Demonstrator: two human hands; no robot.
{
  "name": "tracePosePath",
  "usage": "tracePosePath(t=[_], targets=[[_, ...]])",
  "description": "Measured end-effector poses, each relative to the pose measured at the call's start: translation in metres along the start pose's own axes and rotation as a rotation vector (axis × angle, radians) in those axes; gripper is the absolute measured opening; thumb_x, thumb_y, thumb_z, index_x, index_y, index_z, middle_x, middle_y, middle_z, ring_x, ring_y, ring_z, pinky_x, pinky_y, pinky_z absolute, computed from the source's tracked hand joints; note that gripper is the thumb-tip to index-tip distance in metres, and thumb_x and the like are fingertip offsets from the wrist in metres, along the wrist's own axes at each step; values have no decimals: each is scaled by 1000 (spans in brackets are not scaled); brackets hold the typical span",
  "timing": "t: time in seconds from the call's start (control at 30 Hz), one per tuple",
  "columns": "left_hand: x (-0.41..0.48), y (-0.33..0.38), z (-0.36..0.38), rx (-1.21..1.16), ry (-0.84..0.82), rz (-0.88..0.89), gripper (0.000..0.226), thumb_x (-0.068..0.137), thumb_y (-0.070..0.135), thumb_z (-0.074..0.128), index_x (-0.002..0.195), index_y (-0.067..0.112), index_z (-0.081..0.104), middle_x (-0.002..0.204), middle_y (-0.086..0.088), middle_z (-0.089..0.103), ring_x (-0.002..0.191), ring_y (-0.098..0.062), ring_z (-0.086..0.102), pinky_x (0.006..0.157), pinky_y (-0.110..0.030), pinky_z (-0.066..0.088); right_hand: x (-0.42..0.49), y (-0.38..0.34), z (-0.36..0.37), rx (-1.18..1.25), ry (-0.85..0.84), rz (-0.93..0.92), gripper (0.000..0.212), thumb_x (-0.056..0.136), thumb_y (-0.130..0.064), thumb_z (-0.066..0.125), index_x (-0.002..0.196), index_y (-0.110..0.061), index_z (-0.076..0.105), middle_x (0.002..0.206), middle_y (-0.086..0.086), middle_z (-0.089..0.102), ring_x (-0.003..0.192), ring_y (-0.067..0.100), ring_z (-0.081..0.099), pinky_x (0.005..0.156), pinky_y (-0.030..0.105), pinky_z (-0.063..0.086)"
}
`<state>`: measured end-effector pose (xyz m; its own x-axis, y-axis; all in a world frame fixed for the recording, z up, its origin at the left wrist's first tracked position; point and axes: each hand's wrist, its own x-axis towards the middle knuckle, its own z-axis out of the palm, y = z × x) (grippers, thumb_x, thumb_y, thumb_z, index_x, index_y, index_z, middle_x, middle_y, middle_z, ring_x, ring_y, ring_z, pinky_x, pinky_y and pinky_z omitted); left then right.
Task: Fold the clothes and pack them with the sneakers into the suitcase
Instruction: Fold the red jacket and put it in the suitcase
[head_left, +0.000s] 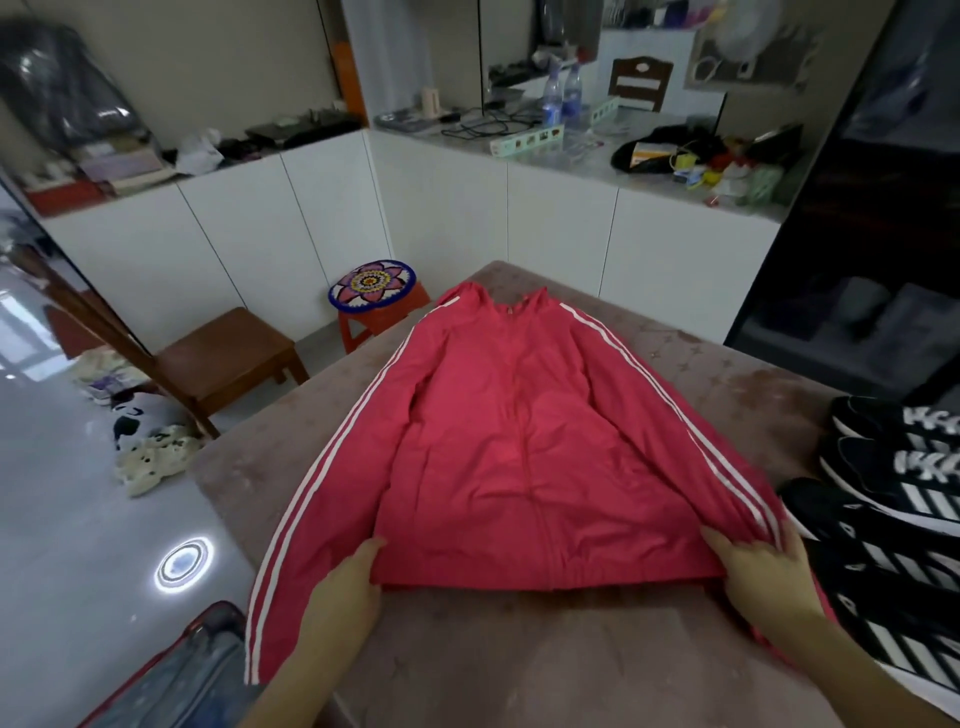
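A pink-red jacket with white sleeve stripes lies flat and face up on the mauve table, hood far from me, hem near. My left hand touches the hem's left corner beside the left sleeve. My right hand grips the bunched right sleeve cuff at the hem's right corner. Several black sneakers with white stripes sit on the table's right edge, just right of my right hand. An open suitcase with a red rim shows at the bottom left, below the table.
A wooden chair and a stool with a flower-patterned seat stand left of the table's far end. White cabinets with a cluttered counter line the back. Soft toys lie on the floor at left.
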<state>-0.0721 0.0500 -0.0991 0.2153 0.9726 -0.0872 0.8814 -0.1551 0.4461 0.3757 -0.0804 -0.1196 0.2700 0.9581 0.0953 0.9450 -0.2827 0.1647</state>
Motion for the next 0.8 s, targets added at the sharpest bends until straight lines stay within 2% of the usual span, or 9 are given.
tracePosePath(t=[0.1, 0.2, 0.27, 0.33, 0.4, 0.47, 0.53, 0.67, 0.8], targets=[[-25, -12, -5, 112, -72, 63, 61, 80, 10, 60, 134, 36, 46, 120, -9, 60, 101, -29, 61, 85, -35, 48, -28, 8, -1, 43, 80, -109, 65, 61, -15, 27, 112, -23, 67, 44, 0, 51, 40, 25, 56, 100, 58, 24], [-55, -23, -9, 268, -130, 152, 55, 75, 22, 70, 126, 37, 57, 120, -1, 61, 101, -21, 64, 84, -31, 52, -60, 15, -4, 52, 77, -183, 63, 61, -16, 28, 112, -29, 63, 51, -1, 51, 46, 25, 58, 109, 59, 9], [-76, -35, 0, 340, -197, 199, 64, 39, 30, 90, 100, 37, 71, 90, 4, 70, 68, -11, 68, 55, -23, 55, -79, 18, 0, 38, 81, -223, 57, 61, -16, 32, 99, -26, 74, 55, 0, 54, 50, 26, 59, 111, 58, 5], [-90, -51, 19, 319, -250, 215, 78, 20, 38, 87, 93, 44, 62, 73, 9, 68, 50, -6, 63, 38, -19, 48, -97, 18, 4, 22, 95, -248, 51, 63, -19, 34, 90, -24, 78, 59, 3, 60, 53, 27, 60, 113, 57, -1], [-106, -53, 22, 316, -342, 237, 78, 42, 54, 66, 116, 39, 49, 88, 14, 69, 60, -3, 67, 47, -16, 50, -111, 19, 7, -6, 90, -278, 46, 64, -31, 39, 87, -23, 78, 67, 4, 65, 59, 28, 64, 113, 57, -2], [-120, -46, 13, 242, -335, 234, 89, 59, 62, 36, 144, 34, 32, 121, 18, 50, 97, -7, 65, 77, -21, 51, -120, 23, 3, 4, 38, -301, 51, 63, -55, 47, 94, -26, 76, 81, 5, 69, 75, 28, 67, 111, 59, 4], [-129, -48, 8, 208, -353, 177, 97, 58, 69, 21, 148, 33, 16, 134, 14, 36, 119, -14, 54, 94, -25, 43, -125, 28, -4, 12, 74, -279, 63, 65, -69, 46, 106, -28, 72, 98, 5, 68, 92, 27, 65, 109, 59, 12], [-131, -52, -6, 124, -192, 78, 90, 69, 73, 29, 137, 15, 43, 123, 0, 53, 107, -16, 58, 86, -28, 47, -135, 38, -23, 14, 122, 27, 70, 75, -66, 37, 117, -16, 62, 107, 10, 61, 96, 32, 61, 102, 60, 24], [-125, -34, -11, 139, -111, 96, 57, 90, 47, 53, 134, 14, 43, 126, -5, 51, 103, -20, 59, 81, -31, 47, -149, 42, -33, -11, -269, 368, 81, 51, -75, 68, 99, -10, 62, 93, 9, 61, 89, 32, 62, 85, 49, 40]])
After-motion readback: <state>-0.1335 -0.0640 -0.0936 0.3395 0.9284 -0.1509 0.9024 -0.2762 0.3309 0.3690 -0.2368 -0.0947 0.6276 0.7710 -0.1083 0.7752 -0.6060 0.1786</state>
